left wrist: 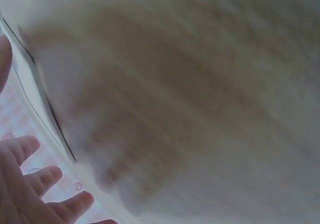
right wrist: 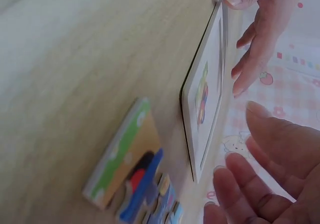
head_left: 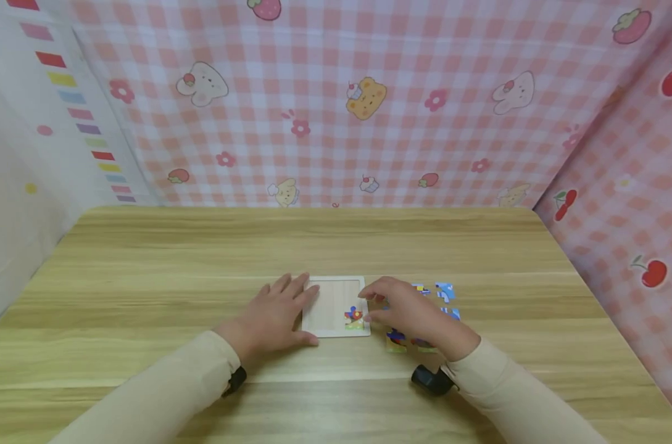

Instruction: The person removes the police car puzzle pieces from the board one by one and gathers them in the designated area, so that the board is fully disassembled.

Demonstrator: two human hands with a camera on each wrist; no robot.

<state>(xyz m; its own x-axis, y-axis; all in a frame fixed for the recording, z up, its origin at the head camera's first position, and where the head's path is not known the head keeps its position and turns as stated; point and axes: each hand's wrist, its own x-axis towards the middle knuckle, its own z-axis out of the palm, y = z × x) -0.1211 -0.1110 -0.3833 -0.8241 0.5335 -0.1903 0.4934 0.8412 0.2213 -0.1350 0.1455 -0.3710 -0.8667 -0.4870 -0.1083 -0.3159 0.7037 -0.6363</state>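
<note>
A shallow wooden puzzle tray (head_left: 329, 305) lies flat on the table between the hands. One picture piece (head_left: 354, 317), with a red and blue figure on it, sits in the tray's lower right corner. My left hand (head_left: 274, 313) is at the tray's left edge, fingers spread and thumb near the front corner. Over the tray's right edge is my right hand (head_left: 405, 308), its fingers slightly bent. In the right wrist view a gap shows between that hand's thumb and fingers (right wrist: 240, 176), with nothing held. Loose puzzle pieces (right wrist: 127, 159) lie beside the tray, partly hidden under the right hand in the head view.
Several loose pieces reach past the right hand, among them a blue one (head_left: 445, 291) at the back. The wooden table (head_left: 202, 246) meets a pink checked cloth (head_left: 324, 154) behind and another cloth (head_left: 619, 234) at the right.
</note>
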